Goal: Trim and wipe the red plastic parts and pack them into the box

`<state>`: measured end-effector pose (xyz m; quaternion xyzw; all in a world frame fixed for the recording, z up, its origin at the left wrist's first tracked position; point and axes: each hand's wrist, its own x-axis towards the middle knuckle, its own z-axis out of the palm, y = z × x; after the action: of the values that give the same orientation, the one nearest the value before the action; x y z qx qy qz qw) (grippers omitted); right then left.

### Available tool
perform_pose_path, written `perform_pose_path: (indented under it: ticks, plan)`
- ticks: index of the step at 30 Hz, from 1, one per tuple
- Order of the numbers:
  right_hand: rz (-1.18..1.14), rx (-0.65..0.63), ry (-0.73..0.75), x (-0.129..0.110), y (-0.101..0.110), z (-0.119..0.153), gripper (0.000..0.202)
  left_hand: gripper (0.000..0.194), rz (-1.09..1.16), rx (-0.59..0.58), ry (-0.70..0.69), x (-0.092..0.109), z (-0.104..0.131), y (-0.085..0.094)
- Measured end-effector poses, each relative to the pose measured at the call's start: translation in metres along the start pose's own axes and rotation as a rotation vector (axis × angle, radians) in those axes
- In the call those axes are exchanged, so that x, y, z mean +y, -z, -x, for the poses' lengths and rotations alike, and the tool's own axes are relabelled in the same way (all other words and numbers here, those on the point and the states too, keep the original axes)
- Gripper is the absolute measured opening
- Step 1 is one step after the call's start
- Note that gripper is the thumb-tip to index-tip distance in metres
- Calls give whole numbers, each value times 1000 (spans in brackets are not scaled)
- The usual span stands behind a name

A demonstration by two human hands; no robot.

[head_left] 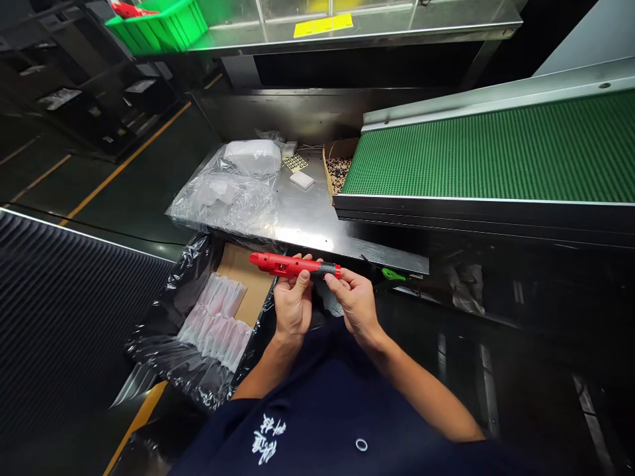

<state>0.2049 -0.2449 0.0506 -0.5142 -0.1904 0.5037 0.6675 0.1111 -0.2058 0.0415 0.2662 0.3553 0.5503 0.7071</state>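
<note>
A red pen-shaped tool (285,264) with a dark grey band near its right end lies level across both my hands, just in front of the steel table's edge. My left hand (292,304) grips its middle from below, thumb on the front. My right hand (354,301) pinches the grey right end with its fingertips. To the lower left of my hands stands a cardboard box (243,277) lined with black plastic, holding rows of small clear bagged items (215,322).
The steel table (317,225) carries clear plastic bags (231,192), a white foam block (301,180), a sheet of yellow-black labels (294,162) and a box of small dark parts (338,173). A green conveyor belt (496,149) lies on the right. A green bin (159,26) sits on the upper shelf.
</note>
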Motion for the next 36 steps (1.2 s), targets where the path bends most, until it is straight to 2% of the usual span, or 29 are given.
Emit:
perform_pose_path:
  ticks: [8, 16, 27, 33, 36]
  plan:
    - [-62, 93, 108, 9, -2, 4, 22, 55, -23, -25, -10, -4, 1, -2]
    - [-72, 101, 131, 9, -1, 5, 25, 56, -18, -31, -2, -5, 2, -6]
    - [-12, 105, 138, 0, 6, 8, 19, 52, -49, -62, -45, -7, 7, -10]
    - [7, -10, 38, -10, 9, 4, 28, 47, -102, -74, -134, -3, 10, -12]
    - [68, -10, -9, -10, 10, 3, 30, 43, -129, -55, -175, 0, 12, -13]
